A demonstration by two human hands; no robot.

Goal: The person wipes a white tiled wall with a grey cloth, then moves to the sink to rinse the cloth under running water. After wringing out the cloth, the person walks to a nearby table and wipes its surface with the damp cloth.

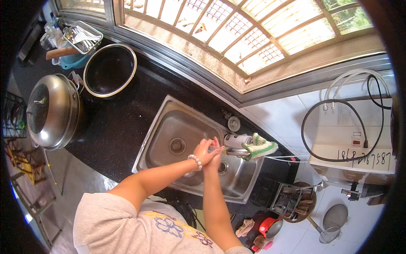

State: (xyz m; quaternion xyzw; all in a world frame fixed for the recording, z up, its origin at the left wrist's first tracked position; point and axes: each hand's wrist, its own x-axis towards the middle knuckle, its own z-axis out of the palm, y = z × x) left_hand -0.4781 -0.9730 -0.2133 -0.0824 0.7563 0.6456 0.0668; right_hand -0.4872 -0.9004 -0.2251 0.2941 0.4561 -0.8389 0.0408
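Observation:
Over the double-bowl steel sink (148, 142), my left hand (204, 151) and my right hand (214, 161) are clasped together beneath the faucet spout's tip. Their fingers are closed against each other and partly overlap, and I make out no object between them. Pale round beads form a bracelet (194, 160) on my left wrist. The metal faucet (234, 151) reaches toward my hands from the right. A green and white knitted cloth (260, 147) hangs over its base. One drain (177, 145) shows in the left bowl, another (222, 168) in the right bowl, partly behind my right hand.
Left on the dark counter (114, 122) stand a large lidded steel pot (53, 112), a round black pan or lid (110, 70) and a basket of utensils (82, 37). A barred window (249, 38) lies ahead. Right are a wall-mounted unit with cables (353, 148) and hanging strainers (335, 216).

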